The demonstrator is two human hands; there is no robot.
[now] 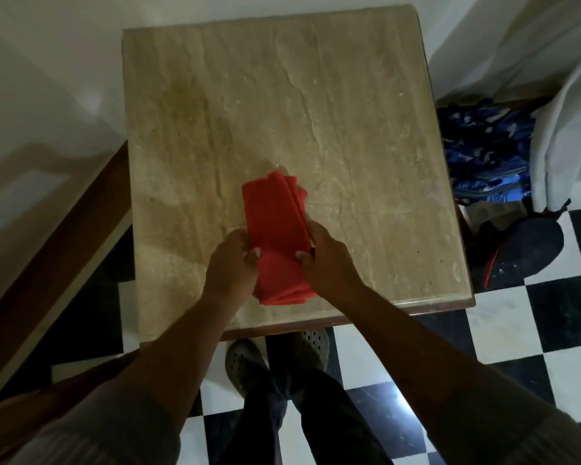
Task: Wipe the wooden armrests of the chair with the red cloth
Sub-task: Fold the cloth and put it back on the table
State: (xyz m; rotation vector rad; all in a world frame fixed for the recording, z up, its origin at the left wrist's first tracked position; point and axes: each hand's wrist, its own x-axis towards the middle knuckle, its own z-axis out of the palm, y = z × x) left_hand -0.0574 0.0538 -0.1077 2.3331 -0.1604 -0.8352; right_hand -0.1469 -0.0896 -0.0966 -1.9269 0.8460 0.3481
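Red cloth (275,229): one, soft, folded into an oblong; long axis from 6 to 12 o'clock, near the surface's 6 o'clock edge.
Surface (332,112): one square slab, beige, veined stone, polished.
Left hand (230,263): closed on the cloth's 9 o'clock edge.
Right hand (326,256): closed on its 3 o'clock edge.

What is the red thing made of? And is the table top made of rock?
The red cloth looks like soft woven fabric: it folds in layers and has a dull, matte surface. The table top looks like polished stone, maybe marble or travertine: beige, with pale veins and a faint shine.
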